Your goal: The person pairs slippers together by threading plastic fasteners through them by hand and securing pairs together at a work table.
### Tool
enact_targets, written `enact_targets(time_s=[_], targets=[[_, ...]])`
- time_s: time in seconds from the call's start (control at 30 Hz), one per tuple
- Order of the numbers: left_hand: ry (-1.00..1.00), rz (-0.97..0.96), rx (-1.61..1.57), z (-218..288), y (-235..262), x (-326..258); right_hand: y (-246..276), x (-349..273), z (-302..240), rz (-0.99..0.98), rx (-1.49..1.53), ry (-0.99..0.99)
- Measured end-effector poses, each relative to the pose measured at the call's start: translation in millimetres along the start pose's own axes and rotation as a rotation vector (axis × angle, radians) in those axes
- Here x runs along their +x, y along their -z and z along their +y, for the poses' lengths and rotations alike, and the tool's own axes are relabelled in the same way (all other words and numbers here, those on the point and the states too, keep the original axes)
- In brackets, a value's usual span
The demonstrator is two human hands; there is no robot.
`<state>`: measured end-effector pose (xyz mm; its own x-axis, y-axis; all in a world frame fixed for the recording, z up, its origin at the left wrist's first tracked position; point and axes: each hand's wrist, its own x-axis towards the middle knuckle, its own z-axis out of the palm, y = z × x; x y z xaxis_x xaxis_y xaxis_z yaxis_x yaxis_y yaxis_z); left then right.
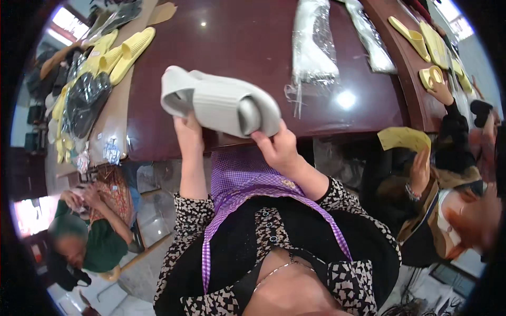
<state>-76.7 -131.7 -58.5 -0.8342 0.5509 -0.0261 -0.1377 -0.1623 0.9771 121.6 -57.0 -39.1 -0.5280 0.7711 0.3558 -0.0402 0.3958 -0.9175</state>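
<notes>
Just over the near edge of the dark red table [237,31], I hold up a pale grey slide sandal [219,102] with a ribbed band. Rounded openings show at both of its ends; whether a second sandal is fitted against it I cannot tell. My left hand [188,129] grips it from below at the left end, with most fingers hidden behind it. At the right end my right hand [276,150] is closed on its near edge, thumb on the side facing me.
Clear plastic bags [314,47] lie at the table's far right. Yellow slides [129,55] and a dark bagged pair [87,102] cover the left side table. On the right, a co-worker's hand [420,174] holds a yellow piece [405,139]; another hand touches a yellow slide [431,73].
</notes>
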Motion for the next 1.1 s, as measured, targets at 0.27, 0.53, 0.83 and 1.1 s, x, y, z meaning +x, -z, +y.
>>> enact_targets(time_s=[0.27,0.53,0.83,1.1], targets=[[-0.289,0.137,0.458,25,48,45,64,44,-32,0.254,-0.066,0.055],[-0.435,-0.065,0.995,43,17,65,84,162,-1,0.040,-0.269,0.240],[-0.484,-0.099,0.773,42,-19,17,107,87,23,-0.036,-0.612,-0.073],[-0.811,-0.461,0.697,3,-74,-56,97,30,32,-0.101,-0.828,-0.152]])
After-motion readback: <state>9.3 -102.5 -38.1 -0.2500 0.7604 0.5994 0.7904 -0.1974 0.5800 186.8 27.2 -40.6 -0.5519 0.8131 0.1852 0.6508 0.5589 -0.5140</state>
